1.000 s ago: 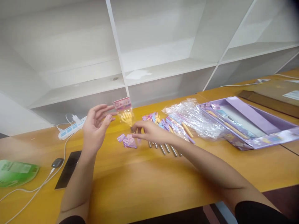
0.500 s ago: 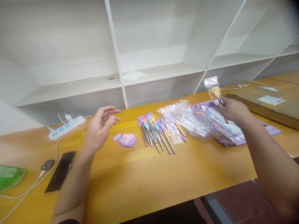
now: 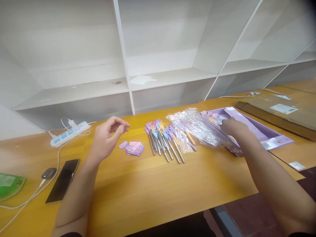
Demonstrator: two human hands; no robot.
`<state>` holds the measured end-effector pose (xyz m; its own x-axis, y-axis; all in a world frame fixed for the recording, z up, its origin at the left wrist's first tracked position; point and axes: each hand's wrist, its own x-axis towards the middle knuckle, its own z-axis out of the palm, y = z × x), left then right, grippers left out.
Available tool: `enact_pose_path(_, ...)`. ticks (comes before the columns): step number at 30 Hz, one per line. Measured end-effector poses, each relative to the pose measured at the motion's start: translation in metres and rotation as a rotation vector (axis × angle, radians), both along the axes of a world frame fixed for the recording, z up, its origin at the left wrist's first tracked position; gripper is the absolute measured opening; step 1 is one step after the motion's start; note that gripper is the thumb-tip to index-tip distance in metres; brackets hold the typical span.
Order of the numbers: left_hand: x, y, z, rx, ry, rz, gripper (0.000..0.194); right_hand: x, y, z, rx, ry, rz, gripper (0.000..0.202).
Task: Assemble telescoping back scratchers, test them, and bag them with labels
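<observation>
My right hand (image 3: 233,129) is over the purple box (image 3: 256,122), fingers curled down inside it. It closes on a back scratcher in a clear bag, whose yellow head (image 3: 211,120) seems to show at the box's left end; the handle is hidden. My left hand (image 3: 108,135) hovers above the table, empty, fingers bent and thumb apart. To its right lie small pink and purple cards (image 3: 134,148). Beyond them is a bunch of back scratchers (image 3: 160,138) with coloured hand-shaped heads and metal rods. Clear plastic bags (image 3: 197,126) lie between the bunch and the box.
A white power strip (image 3: 70,134), a black phone (image 3: 63,181), a small dark case (image 3: 49,173) on a cable and a green packet (image 3: 11,186) are on the left. A flat cardboard box (image 3: 278,113) lies far right. White shelving (image 3: 170,77) stands behind the table.
My right hand has lowered the bagged back scratcher from above the purple box down into it. My left hand has hardly moved, its fingers slightly more bent.
</observation>
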<state>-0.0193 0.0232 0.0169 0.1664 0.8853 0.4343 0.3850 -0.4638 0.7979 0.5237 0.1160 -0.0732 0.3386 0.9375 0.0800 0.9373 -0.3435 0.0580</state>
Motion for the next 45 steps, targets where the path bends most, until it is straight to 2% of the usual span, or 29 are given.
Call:
enact_pose_path(2,-0.001,-0.001,0.001,0.003,0.046,-0.004,0.013,-0.022,-0.002,-0.003,-0.073,0.031,0.085,0.028)
enact_pose_path(4,-0.001,-0.002,0.003,0.009,0.091,0.005,0.010,-0.053,-0.008,-0.009,-0.102,0.067,0.217,0.038)
enact_pose_path(8,0.000,-0.003,0.005,0.063,0.203,0.043,0.014,-0.126,-0.027,-0.030,-0.164,0.139,0.413,0.044)
enact_pose_path(11,-0.001,-0.002,0.004,0.139,0.261,0.008,0.024,-0.167,-0.038,-0.044,-0.182,0.157,0.471,0.046)
enact_pose_path(13,-0.002,-0.001,0.003,0.226,0.258,-0.047,0.028,-0.182,-0.037,-0.048,-0.173,0.156,0.458,0.045)
enact_pose_path(16,-0.004,-0.001,0.002,0.403,0.277,-0.092,0.027,-0.189,-0.021,-0.046,-0.145,0.149,0.418,0.045)
enact_pose_path(19,-0.005,-0.002,0.002,0.509,0.288,-0.097,0.027,-0.190,0.000,-0.037,-0.157,0.154,0.418,0.049)
enact_pose_path(22,-0.006,-0.004,0.002,0.579,0.260,-0.090,0.027,-0.193,0.014,-0.031,-0.248,0.165,0.436,0.049)
enact_pose_path(26,-0.006,-0.012,0.003,0.687,0.316,-0.074,0.026,-0.200,0.016,-0.031,-0.359,0.162,0.445,0.037)
enact_pose_path(32,-0.005,-0.017,0.005,0.787,0.284,-0.035,0.030,-0.194,0.019,-0.029,-0.380,0.162,0.427,0.037)
enact_pose_path(37,-0.005,-0.013,0.002,0.771,0.333,-0.037,0.029,-0.186,0.044,-0.017,-0.338,0.168,0.389,0.040)
enact_pose_path(41,-0.004,-0.013,0.000,0.762,0.372,-0.058,0.027,-0.195,0.065,-0.018,-0.366,0.200,0.340,0.043)
enact_pose_path(45,-0.001,-0.012,-0.001,0.846,0.359,-0.076,0.027,-0.208,0.076,-0.025,-0.389,0.211,0.319,0.043)
